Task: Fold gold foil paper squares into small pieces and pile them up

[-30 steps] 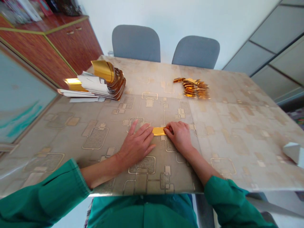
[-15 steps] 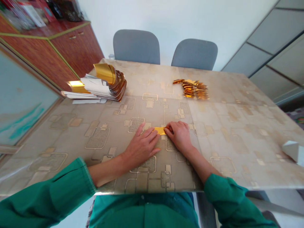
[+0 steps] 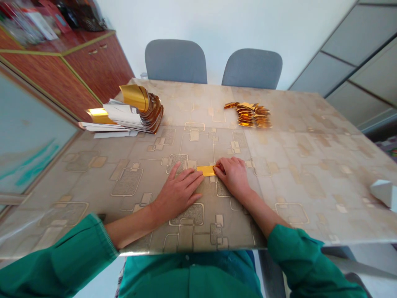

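A narrow strip of gold foil paper (image 3: 206, 171) lies flat on the patterned tabletop in front of me. Its right end, which looks folded, is pinched between the thumb and fingers of my right hand (image 3: 232, 176). My left hand (image 3: 179, 191) rests palm down at the strip's left end, fingers stretched out and fingertips touching it. Beyond my hands, toward the right, sits a cluster of folded gold pieces (image 3: 246, 114). A stack of gold and white paper sheets (image 3: 130, 114), partly curled, stands at the far left.
Two grey chairs (image 3: 176, 61) stand behind the table's far edge (image 3: 214, 85). A white folded paper object (image 3: 382, 192) lies near the right edge. To the left is a reddish wooden cabinet (image 3: 99, 66) with items on top.
My left hand has slid a little to the left, uncovering more of the gold strip. My right hand keeps its pinch at the right end.
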### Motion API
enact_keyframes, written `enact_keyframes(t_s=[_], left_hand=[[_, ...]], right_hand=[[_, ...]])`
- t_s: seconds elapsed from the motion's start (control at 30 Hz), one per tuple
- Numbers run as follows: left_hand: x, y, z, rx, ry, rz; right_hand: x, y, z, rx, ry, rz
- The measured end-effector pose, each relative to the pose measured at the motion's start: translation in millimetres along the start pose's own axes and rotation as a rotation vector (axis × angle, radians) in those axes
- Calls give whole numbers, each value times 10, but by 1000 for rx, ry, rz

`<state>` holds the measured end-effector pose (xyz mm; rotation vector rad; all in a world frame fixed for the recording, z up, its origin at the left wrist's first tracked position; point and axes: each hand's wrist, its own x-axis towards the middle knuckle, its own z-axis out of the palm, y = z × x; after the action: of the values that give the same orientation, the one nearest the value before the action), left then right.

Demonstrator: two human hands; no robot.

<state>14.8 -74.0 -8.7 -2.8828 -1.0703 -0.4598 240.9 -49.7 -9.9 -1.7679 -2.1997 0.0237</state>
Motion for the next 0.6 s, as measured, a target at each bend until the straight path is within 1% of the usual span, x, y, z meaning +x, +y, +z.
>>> enact_keyframes(t_s=[0.23, 0.33, 0.4, 0.5, 0.6], left_hand=[[12, -36, -4, -60, 9, -1], [31, -53, 25, -61, 14, -26], [63, -53, 48, -38, -9, -34], [122, -47, 68, 5, -66, -10], [162, -51, 68, 19, -92, 12]], right_hand=[[5, -6, -38, 28, -18, 13], [11, -9, -40, 39, -23, 17], [15, -6, -28, 48, -27, 15], [14, 10, -9, 69, -23, 20], [-11, 34, -25, 85, 18, 15]])
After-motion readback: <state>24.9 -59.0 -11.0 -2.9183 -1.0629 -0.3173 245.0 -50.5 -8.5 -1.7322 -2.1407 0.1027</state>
